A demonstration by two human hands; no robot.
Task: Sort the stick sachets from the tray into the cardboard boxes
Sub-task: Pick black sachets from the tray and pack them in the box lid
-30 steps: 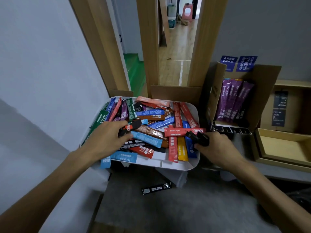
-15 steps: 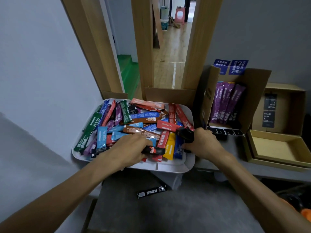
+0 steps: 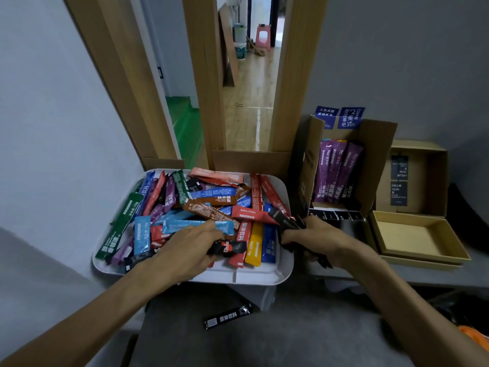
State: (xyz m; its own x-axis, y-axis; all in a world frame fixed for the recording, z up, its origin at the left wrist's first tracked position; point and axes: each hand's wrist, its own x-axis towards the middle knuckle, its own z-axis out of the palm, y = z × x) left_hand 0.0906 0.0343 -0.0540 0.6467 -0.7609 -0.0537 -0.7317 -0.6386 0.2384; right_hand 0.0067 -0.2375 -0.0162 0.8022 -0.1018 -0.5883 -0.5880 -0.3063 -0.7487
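A white tray [image 3: 262,277] holds a heap of several stick sachets in blue, red, green, purple, brown and yellow. My left hand [image 3: 185,247] lies over the tray's near side and grips a black sachet with red print [image 3: 229,247]. My right hand [image 3: 317,241] is at the tray's right edge and holds a bundle of black sachets [image 3: 284,221]. An open cardboard box [image 3: 375,160] to the right holds upright purple sachets [image 3: 336,170]. A shallow empty cardboard box [image 3: 415,237] lies further right.
One black sachet [image 3: 227,317] lies on the grey surface below the tray. A box lid with dark labels [image 3: 420,178] stands behind the shallow box. Wooden door frames [image 3: 203,83] rise behind the tray. Something orange [image 3: 475,337] shows at the lower right edge.
My left hand has carried the black sachet with red print from the tray's middle to its near right, towards my right hand. My right hand has kept its bundle of black sachets.
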